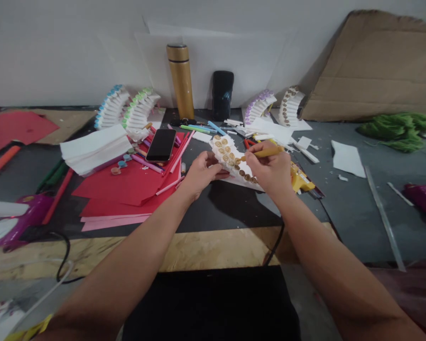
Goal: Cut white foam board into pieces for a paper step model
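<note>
My left hand is closed round the near end of a curved white foam strip with gold-brown dots along its steps, holding it above the dark table. My right hand is closed on a yellow marker, whose tip touches one of the strip's dots about midway along. Red and pink paper sheets lie just left of my left hand. A black phone rests on them with several coloured markers around it.
Finished curved strips stand at the back: blue, green, purple and brown. A gold flask and a black device stand by the wall. Glue guns lie at the left and right. Cardboard and green yarn are at the right.
</note>
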Available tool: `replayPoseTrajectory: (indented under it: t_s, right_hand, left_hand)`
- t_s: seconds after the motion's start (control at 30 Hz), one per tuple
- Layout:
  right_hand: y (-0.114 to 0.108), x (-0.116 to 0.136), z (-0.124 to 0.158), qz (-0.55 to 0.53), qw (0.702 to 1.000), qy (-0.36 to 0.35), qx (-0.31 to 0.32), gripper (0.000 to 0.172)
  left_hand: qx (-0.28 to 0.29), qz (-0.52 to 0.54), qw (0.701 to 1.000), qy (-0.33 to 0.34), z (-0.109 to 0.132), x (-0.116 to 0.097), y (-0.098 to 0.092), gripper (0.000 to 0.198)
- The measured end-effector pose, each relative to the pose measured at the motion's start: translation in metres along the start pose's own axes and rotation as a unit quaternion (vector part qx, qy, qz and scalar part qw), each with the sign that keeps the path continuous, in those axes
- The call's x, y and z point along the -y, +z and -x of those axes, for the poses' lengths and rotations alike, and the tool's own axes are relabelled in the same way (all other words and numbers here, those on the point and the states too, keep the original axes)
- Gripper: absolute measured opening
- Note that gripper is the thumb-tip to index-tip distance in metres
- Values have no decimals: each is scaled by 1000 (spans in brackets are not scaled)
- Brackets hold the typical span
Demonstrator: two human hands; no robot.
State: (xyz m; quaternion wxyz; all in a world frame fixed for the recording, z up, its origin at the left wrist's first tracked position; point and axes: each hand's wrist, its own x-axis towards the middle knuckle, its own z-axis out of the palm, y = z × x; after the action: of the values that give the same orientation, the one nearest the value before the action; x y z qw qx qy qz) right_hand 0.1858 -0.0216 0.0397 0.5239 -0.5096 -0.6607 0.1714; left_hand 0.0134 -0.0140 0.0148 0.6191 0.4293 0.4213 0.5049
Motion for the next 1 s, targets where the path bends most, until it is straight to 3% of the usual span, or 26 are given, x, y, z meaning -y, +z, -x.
replayPoseTrajectory:
  t_s: [0.13, 0.27, 0.53, 0.77, 1.0]
  right_hand:
    - [0, -2, 0, 10, 1000, -7, -5, 7]
    - [1, -5, -3, -13, 999, 35, -5, 7]
    - [-9, -21, -23, -263, 955, 128, -51, 7]
    - [-15, -30, -25, -320, 912, 255, 21, 13]
    - [-23, -25, -27, -371, 863, 322, 117, 13]
  left_hand:
    - [-2, 1, 1000, -3, 0, -1, 1, 17]
    - [-9, 3, 1000, -2, 1, -1, 1, 19]
    - [12, 20, 1000, 11, 1, -1, -2, 20]
    - [-6, 9, 1000, 21, -3, 2, -3, 23]
    - [-51, -5, 998, 28, -3, -3, -7, 28]
